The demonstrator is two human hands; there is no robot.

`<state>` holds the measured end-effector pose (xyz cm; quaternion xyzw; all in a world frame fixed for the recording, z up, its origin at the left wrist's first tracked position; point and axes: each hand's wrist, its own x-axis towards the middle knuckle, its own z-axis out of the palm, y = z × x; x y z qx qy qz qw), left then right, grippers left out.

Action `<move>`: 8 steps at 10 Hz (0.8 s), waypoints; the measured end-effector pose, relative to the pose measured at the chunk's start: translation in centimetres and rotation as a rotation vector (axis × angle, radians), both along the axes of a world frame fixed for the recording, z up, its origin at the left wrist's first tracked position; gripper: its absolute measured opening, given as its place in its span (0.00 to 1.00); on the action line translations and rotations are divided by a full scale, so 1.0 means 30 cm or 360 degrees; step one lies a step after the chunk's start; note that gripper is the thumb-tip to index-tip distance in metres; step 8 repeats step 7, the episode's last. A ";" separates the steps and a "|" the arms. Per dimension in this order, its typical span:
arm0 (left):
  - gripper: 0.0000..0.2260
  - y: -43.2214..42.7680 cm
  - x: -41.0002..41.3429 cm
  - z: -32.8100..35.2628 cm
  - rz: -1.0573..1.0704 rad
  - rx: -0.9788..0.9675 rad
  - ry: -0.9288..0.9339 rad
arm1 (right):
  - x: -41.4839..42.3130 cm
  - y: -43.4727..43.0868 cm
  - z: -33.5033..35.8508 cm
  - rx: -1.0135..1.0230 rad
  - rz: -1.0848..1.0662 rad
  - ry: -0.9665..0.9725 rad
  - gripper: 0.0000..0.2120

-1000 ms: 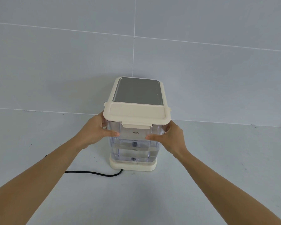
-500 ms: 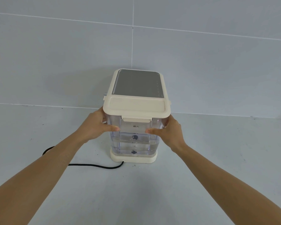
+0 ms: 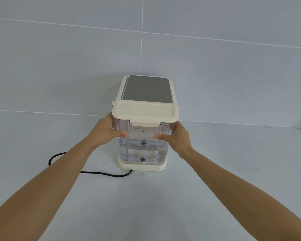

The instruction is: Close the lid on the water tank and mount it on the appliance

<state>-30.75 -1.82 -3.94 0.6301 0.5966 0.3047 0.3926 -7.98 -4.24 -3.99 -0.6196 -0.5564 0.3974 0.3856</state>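
Observation:
A clear water tank (image 3: 142, 150) with some water in it stands on the cream base (image 3: 142, 166) of the appliance (image 3: 146, 89), against its body. The tank's cream lid (image 3: 145, 111) lies flat on top with its front latch down. My left hand (image 3: 106, 133) grips the tank's left side just under the lid, thumb across the front. On the opposite side my right hand (image 3: 176, 138) holds it the same way.
The appliance stands on a grey counter close to a grey tiled wall (image 3: 76, 66). Its black power cord (image 3: 101, 173) runs from the base front to the left and loops behind my left forearm.
The tank has dropped slightly and now sits down on the base. Both hands keep the same grip on its sides. The view has shifted a little.

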 end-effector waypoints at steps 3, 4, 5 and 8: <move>0.38 -0.020 0.010 -0.008 0.0000 -0.0080 -0.0208 | -0.003 -0.028 0.003 -0.0016 0.0034 0.0065 0.33; 0.37 -0.041 0.032 0.000 0.0068 -0.0065 -0.0251 | 0.009 -0.029 0.019 -0.0068 0.0088 -0.0059 0.33; 0.35 -0.053 0.042 -0.015 0.0148 -0.0085 -0.0228 | 0.023 -0.032 0.022 -0.0113 0.0154 -0.0168 0.32; 0.38 -0.105 0.049 -0.003 0.0224 -0.0165 -0.0154 | 0.046 -0.072 0.053 -0.0209 0.0249 -0.0373 0.30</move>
